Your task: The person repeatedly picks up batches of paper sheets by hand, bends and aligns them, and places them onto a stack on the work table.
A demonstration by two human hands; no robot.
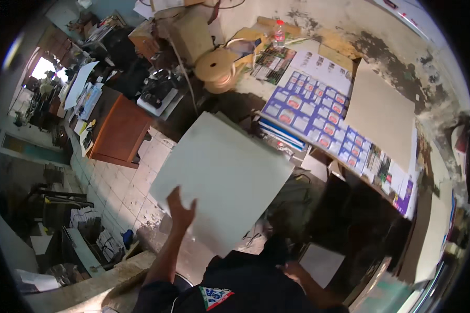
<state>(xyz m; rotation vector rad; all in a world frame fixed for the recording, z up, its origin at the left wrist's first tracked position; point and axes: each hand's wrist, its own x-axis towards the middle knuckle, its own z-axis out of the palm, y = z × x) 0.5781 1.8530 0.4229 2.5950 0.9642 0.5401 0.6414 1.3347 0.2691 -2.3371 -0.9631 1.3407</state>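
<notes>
A large pale grey-green board or sheet [227,169] fills the middle, tilted, its far corner close to the printed-sheet table. My left hand [180,211] is over its near left edge, thumb and fingers spread; whether the fingertips touch it I cannot tell. My right hand [293,270] is low beside my dark shirt, near a smaller white sheet [322,265]. Its fingers are blurred and partly hidden, so any hold on that sheet is unclear.
Right of the board, a table carries blue-and-white printed sheets [313,107], a plain beige board [381,112] and a clear bottle with a red cap [279,35]. Round tan spools [214,65] stand behind. A reddish-brown desk [121,130] is left, above a tiled floor [141,180].
</notes>
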